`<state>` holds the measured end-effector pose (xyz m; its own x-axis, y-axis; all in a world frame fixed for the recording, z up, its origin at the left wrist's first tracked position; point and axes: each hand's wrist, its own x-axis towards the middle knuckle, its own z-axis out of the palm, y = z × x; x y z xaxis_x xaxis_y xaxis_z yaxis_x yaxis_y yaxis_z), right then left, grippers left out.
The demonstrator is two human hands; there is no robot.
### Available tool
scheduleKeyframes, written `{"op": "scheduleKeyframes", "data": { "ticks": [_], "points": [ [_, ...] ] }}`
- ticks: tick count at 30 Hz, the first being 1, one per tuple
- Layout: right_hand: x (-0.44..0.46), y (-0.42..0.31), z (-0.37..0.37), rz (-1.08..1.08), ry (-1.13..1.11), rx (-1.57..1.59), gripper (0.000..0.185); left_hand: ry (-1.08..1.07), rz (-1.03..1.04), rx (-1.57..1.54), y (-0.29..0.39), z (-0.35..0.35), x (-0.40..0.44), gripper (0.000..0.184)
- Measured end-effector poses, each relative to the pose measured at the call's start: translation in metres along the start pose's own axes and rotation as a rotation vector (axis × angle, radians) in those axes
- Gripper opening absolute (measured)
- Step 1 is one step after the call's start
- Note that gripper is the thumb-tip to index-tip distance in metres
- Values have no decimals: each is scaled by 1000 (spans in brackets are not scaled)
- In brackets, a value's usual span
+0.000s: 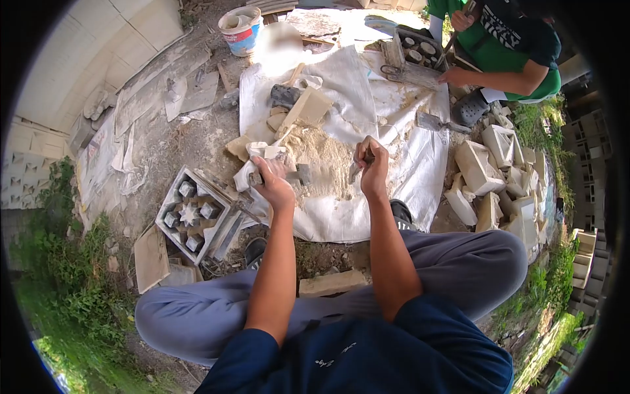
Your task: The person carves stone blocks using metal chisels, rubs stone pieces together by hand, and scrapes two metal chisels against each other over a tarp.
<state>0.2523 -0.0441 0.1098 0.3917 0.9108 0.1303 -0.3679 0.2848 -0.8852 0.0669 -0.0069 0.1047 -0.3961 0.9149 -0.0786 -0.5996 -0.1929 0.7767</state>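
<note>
My left hand is curled closed beside pale broken block pieces, with a white scrap by its thumb. What it grips is unclear. To its right, a blurred grey metal piece hovers over sandy powder; I cannot tell which hand it belongs to. My right hand is a closed fist around something dark, like a tool handle, mostly hidden by the fingers. Under both hands spreads a white sheet dusted with powder. A cream slab lies beyond the powder.
A patterned mould with a star centre lies at left. Broken cream blocks are heaped at right. A trowel rests near a co-worker, who handles a wooden mould box. A bucket stands behind.
</note>
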Motion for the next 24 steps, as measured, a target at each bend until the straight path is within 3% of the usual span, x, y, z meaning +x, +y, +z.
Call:
{"op": "scheduleKeyframes", "data": {
  "ticks": [2,5,10,12,13,18,23,24],
  "points": [
    [-6,4,11,13,-34,4,38,-6,49,48,14,-6,-4,51],
    [-15,12,26,64,-101,50,38,73,63,-21,15,-25,-2,33],
    [-28,24,47,115,-135,100,37,232,4,-18,31,-24,-13,32],
    [-32,26,57,113,-134,73,38,279,60,82,35,-17,-17,44],
    [-33,27,61,123,-145,27,38,179,62,108,26,-32,-13,43],
    [-36,26,80,118,-144,-46,38,73,213,260,-5,-63,-1,41],
    [-40,33,91,57,-175,-149,35,184,401,519,-1,-39,-16,39],
    [-42,47,86,102,-202,-167,35,164,338,464,0,-40,-15,38]
  ]
}}
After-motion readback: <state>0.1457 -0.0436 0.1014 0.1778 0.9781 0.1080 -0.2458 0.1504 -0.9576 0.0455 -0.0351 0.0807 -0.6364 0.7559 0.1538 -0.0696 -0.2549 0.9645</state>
